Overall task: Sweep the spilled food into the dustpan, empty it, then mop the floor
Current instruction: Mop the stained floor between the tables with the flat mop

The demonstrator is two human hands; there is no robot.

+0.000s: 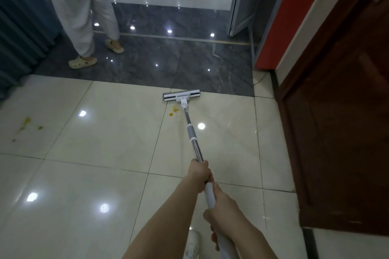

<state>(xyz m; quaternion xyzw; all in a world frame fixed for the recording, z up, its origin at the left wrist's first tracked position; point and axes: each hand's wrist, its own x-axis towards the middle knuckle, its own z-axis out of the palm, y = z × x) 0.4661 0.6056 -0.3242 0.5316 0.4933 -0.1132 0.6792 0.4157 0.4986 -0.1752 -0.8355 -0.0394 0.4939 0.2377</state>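
Observation:
I hold a long white and silver mop out in front of me. Its flat head lies on the cream tiles, right at the edge of the dark marble strip. My left hand grips the handle higher up the shaft. Closer to me, my right hand is curled round the white end of the handle. Small yellow stains sit on the floor just behind the mop head. More yellowish smears mark the tiles at the far left.
A person in white trousers and pale clogs stands on the dark strip at the upper left. A dark wooden door and red wall line the right side. A blue curtain hangs at left. My white shoe shows below.

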